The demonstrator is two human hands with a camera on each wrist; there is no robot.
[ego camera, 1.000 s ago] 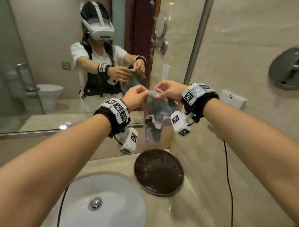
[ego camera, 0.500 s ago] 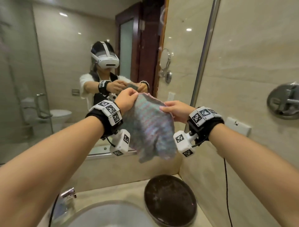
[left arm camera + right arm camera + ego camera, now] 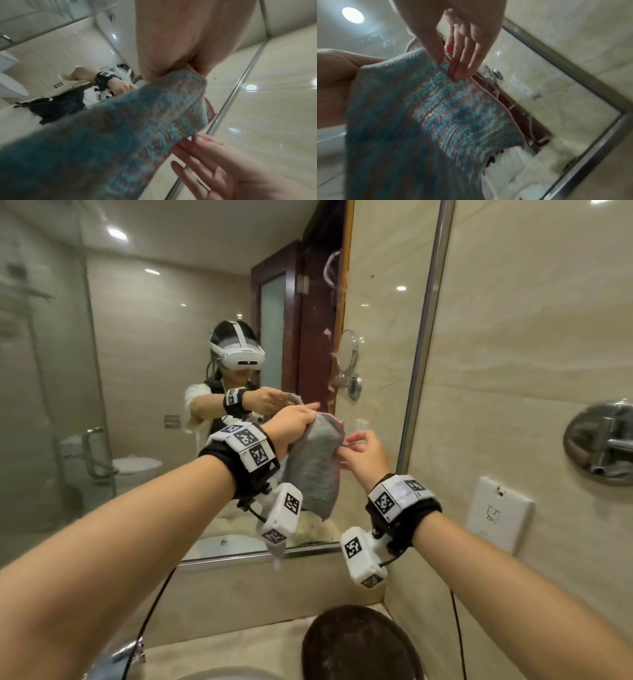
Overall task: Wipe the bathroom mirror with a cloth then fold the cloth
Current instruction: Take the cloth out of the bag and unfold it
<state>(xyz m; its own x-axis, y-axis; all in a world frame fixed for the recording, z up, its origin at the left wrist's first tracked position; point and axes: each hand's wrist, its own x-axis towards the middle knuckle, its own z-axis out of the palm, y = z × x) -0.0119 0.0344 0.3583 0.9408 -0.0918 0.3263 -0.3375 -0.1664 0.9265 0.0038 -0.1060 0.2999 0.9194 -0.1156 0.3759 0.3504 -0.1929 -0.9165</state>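
A blue-and-pink knitted cloth (image 3: 313,470) hangs in front of the bathroom mirror (image 3: 154,371), near its right frame. My left hand (image 3: 294,424) grips the cloth's top left corner in curled fingers; the palm fills the top of the left wrist view (image 3: 171,47). My right hand (image 3: 364,455) is just right of the cloth. With fingers nearly straight, it lightly pinches the cloth's (image 3: 436,115) upper right edge between thumb and fingertips (image 3: 457,73). The cloth (image 3: 137,121) droops narrow between the hands, and its lower end is hidden behind my left wrist camera.
A dark round tray (image 3: 359,645) lies on the counter below, with a tap (image 3: 126,652) at the lower left. On the right wall are a white socket plate (image 3: 498,513) and a chrome fitting (image 3: 603,440). The mirror's metal frame (image 3: 421,354) runs up beside my right hand.
Both hands have lifted the cloth from above the tray up to mirror height. After being spread wide, it now hangs narrower, with my hands closer together.
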